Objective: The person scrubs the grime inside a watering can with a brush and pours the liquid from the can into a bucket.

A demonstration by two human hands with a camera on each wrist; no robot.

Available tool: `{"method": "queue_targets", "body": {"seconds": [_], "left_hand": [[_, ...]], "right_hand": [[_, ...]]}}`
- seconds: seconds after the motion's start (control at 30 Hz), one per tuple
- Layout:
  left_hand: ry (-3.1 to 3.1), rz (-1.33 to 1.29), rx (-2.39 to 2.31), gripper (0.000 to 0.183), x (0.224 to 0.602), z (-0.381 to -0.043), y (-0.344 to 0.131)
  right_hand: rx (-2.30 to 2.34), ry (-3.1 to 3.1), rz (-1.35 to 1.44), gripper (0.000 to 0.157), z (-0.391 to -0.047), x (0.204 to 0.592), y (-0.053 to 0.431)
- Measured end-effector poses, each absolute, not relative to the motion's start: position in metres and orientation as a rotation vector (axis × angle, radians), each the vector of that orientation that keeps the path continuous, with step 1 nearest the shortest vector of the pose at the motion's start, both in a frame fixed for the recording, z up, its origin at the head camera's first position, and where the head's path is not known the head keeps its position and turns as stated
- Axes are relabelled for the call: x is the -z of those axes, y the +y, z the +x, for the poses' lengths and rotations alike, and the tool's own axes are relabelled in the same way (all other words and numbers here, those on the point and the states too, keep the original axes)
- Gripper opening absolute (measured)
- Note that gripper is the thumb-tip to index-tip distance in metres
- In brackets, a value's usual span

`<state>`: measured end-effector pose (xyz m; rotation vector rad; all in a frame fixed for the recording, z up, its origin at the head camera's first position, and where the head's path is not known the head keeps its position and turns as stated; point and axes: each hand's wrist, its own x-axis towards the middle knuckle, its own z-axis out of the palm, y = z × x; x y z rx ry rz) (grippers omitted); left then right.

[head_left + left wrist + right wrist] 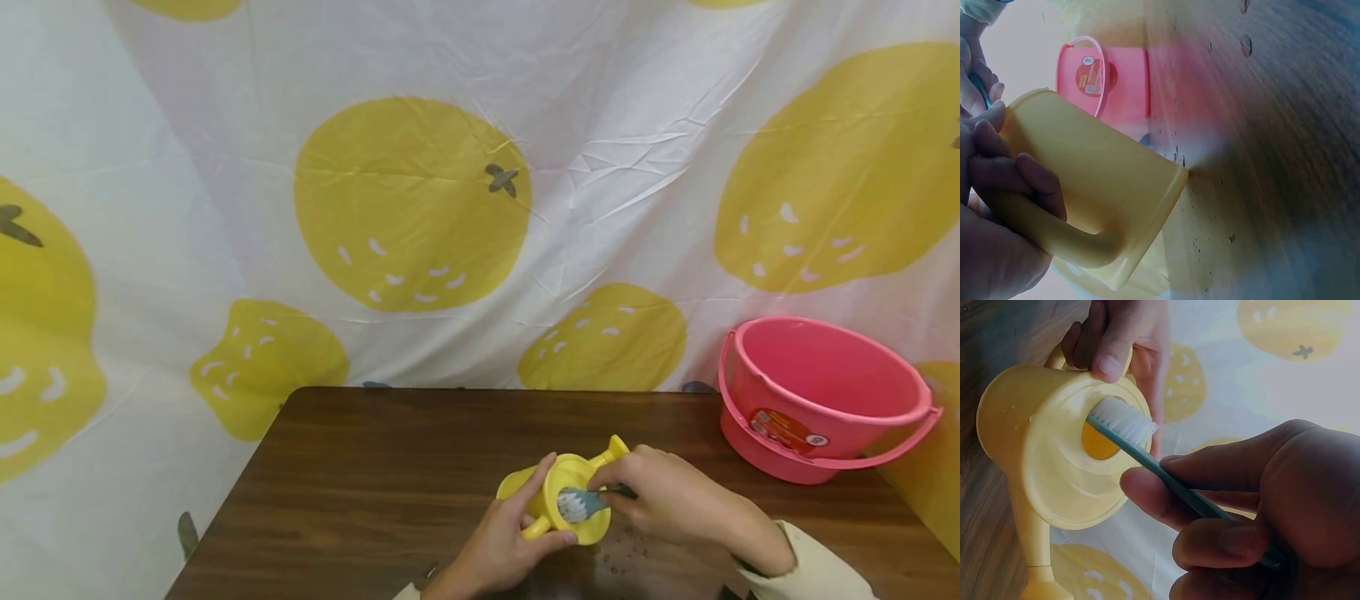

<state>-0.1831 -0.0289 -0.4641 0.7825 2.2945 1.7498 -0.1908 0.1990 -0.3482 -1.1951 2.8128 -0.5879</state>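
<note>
A small yellow watering can is tilted over the brown table, its top facing my right hand. My left hand grips it by the handle, with the thumb on the rim in the right wrist view. In my right hand is a teal brush, its handle pinched between thumb and fingers. The white bristles are over the round opening in the can's top. The can's spout points away from my left hand. The can's lower edge is close over the table in the left wrist view.
A pink bucket with its handle hanging down stands at the table's back right. Water drops dot the brown table near the can. Behind the table hangs a white cloth printed with yellow fruit.
</note>
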Motion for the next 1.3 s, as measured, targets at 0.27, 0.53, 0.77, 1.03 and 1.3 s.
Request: {"method": "queue_targets", "body": {"seconds": [0.27, 0.53, 0.77, 1.03, 1.3], "left_hand": [[2.297, 0.786, -1.754, 0.083, 0.464, -0.183, -0.029], [2.288, 0.78, -1.753, 0.084, 0.463, -0.182, -0.028], [2.281, 0.792, -1.761, 0.084, 0.464, -0.182, -0.026], [2.266, 0.778, -1.758, 0.087, 0.463, -0.182, -0.026], [2.232, 0.71, -1.727, 0.098, 0.464, -0.183, -0.025]], "right_hand": [[0.573, 2.804, -1.155, 0.015, -0.193, 0.349, 0.195], [0.527, 2.796, -1.152, 0.016, -0.195, 0.354, 0.187], [0.522, 2.763, -1.156, 0.014, -0.195, 0.36, 0.18], [0.517, 2.754, -1.166, 0.014, -0.194, 0.364, 0.179], [0.525, 2.734, -1.138, 0.014, -0.193, 0.363, 0.18]]}}
